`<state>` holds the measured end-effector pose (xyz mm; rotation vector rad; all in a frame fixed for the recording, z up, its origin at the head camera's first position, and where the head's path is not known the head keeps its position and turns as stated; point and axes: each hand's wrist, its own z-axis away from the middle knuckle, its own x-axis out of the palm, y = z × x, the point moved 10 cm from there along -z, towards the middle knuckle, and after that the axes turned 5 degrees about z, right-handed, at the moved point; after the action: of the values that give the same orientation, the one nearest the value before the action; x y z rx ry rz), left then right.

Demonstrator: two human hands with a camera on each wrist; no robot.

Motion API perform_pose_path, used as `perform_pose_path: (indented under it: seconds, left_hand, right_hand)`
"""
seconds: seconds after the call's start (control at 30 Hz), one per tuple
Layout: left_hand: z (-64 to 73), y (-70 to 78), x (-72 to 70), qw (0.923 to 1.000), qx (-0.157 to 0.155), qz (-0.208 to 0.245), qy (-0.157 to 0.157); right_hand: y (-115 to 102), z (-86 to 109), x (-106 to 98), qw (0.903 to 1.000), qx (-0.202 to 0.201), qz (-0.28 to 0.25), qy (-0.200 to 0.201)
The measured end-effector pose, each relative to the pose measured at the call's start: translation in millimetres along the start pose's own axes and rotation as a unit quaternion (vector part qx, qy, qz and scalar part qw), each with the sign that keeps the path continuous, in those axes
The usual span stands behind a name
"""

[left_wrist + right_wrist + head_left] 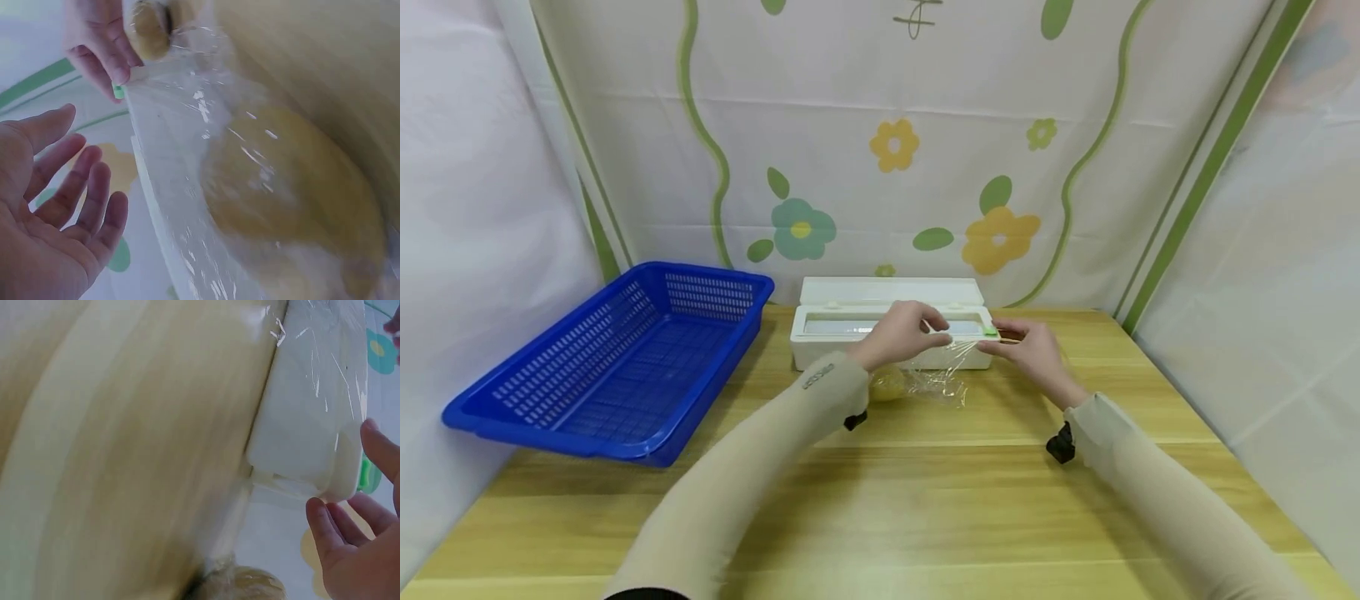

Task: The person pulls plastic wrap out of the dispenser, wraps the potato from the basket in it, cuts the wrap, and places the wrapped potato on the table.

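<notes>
A white cling film dispenser (820, 354) stands at the back of the table, its lid (891, 291) raised. A green slider (991, 331) sits at its right end. My right hand (1036, 354) grips that right end, thumb at the front edge and fingertips against the end face (356, 534). Above the dispenser's front, my left hand (904, 335) holds nothing, its fingers loosely bent. Clear cling film (936, 385) hangs crumpled down the front. It overlaps a rounded yellowish-brown item (281, 187) on the table, whose kind is unclear.
A blue perforated plastic basket (625, 392) stands at the left. Beyond the right hand is a smaller film-wrapped brownish item (150, 31). A flower-printed cloth wall (850, 92) rises behind the wooden table (880, 517), with white cloth at both sides.
</notes>
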<state>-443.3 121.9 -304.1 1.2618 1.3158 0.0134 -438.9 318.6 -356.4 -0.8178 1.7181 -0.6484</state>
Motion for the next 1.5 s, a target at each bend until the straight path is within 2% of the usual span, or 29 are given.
perform_pose_path:
  seconds: [0.1, 0.2, 0.37, 0.53, 0.7, 0.9, 1.03, 1.23, 1.5]
  left_hand:
    - [-16.5, -1.9, 3.1, 0.998, -0.009, 0.061, 0.015]
    - [-29.1, -4.0, 9.5, 0.9945, -0.011, 0.098, 0.035]
    - [-41.8, -6.2, 26.9, 0.9906, -0.015, 0.118, 0.067]
    - [-47.1, -9.8, 42.6, 0.9916, -0.043, 0.09, 0.082]
    - [-52.5, -8.1, 51.1, 0.9923, -0.051, 0.073, 0.086]
    - [-56.4, -8.9, 59.2, 0.9949, -0.055, 0.052, 0.067]
    - [-58.8, -13.6, 59.7, 0.9943, -0.065, 0.044, 0.072]
    - [-63.2, -14.0, 61.1, 0.9934, -0.083, 0.001, 0.079]
    - [-69.6, -12.8, 59.6, 0.9926, -0.069, -0.072, 0.069]
  right_hand:
    - [1.4, -1.1, -0.7, 0.9997, 0.004, 0.007, 0.025]
    - [4.2, -2.1, -1.9, 0.999, 0.013, 0.008, 0.042]
    - [6.2, -1.7, -0.8, 0.9988, 0.008, -0.013, 0.046]
    - [10.1, 1.5, -3.0, 0.9984, 0.005, 0.013, 0.055]
    - [12.3, 1.7, -9.1, 0.9964, 0.006, 0.055, 0.065]
    - [15.5, -0.8, -10.2, 0.9967, 0.01, 0.062, 0.05]
    - [19.7, -2.3, -9.0, 0.9976, 0.026, 0.055, 0.034]
    - [22.3, -2.4, -6.6, 0.9987, 0.035, 0.028, 0.026]
    - [9.3, -3.2, -7.2, 0.9967, -0.021, 0.071, 0.034]
